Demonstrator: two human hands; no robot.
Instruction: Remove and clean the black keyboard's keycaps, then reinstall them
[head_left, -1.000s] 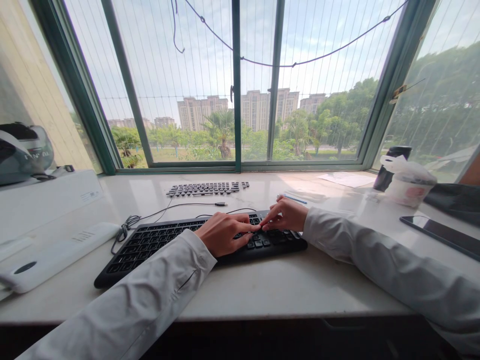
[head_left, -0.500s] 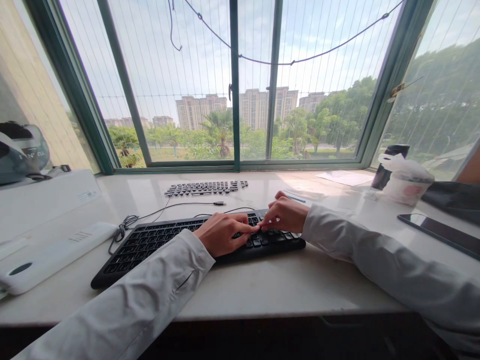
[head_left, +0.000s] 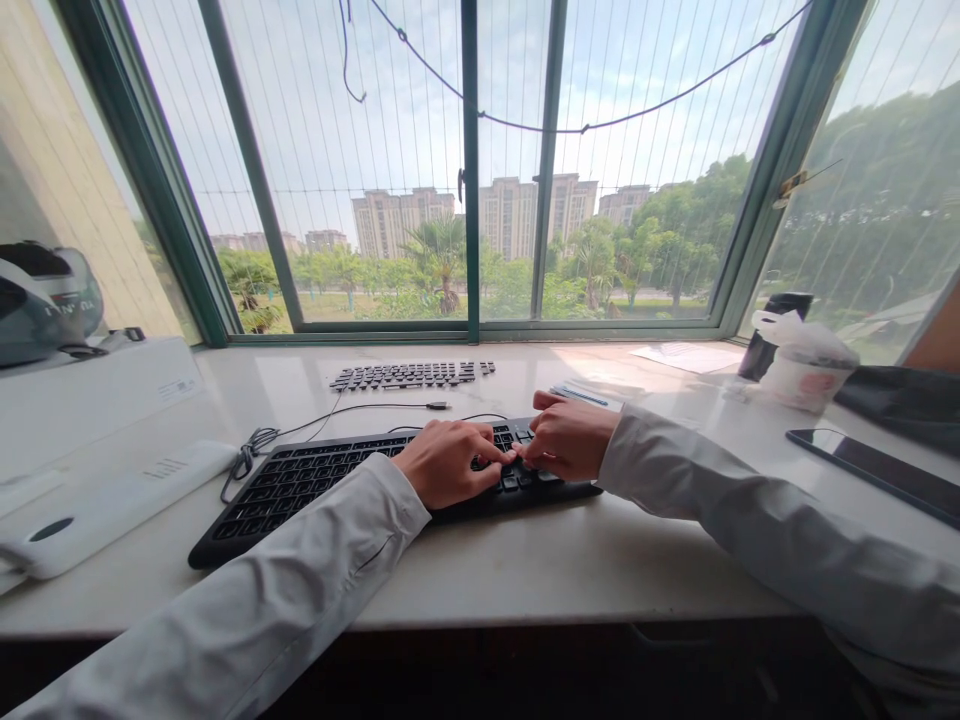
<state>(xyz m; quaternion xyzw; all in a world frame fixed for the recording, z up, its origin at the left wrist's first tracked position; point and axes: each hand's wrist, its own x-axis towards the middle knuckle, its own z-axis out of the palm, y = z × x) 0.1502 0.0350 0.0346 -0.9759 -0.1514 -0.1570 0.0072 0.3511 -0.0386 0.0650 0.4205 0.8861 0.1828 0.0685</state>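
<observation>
A black keyboard [head_left: 277, 490] lies slanted on the white tabletop; its left and middle show bare key sockets, while keycaps sit on part of its right end. My left hand [head_left: 450, 464] rests over the right half, its index finger and thumb drawn together in a pinch. My right hand [head_left: 571, 437] is curled above the right end, fingertips low at the keys and meeting those of the left hand. Whatever lies between the fingertips is hidden. Behind the keyboard, loose black keycaps [head_left: 412, 376] are laid out in rows.
A coiled cable [head_left: 255, 440] with a USB plug lies behind the keyboard. To the left are a white device [head_left: 112, 520] and a helmet [head_left: 49, 300]. A pen [head_left: 581, 396], a phone [head_left: 877, 470], a bagged cup [head_left: 806, 370] and paper [head_left: 686, 356] lie right.
My right hand has turned and curled more, its fingers pressing lower at the keys. The left index finger is more bent. The keyboard has barely moved.
</observation>
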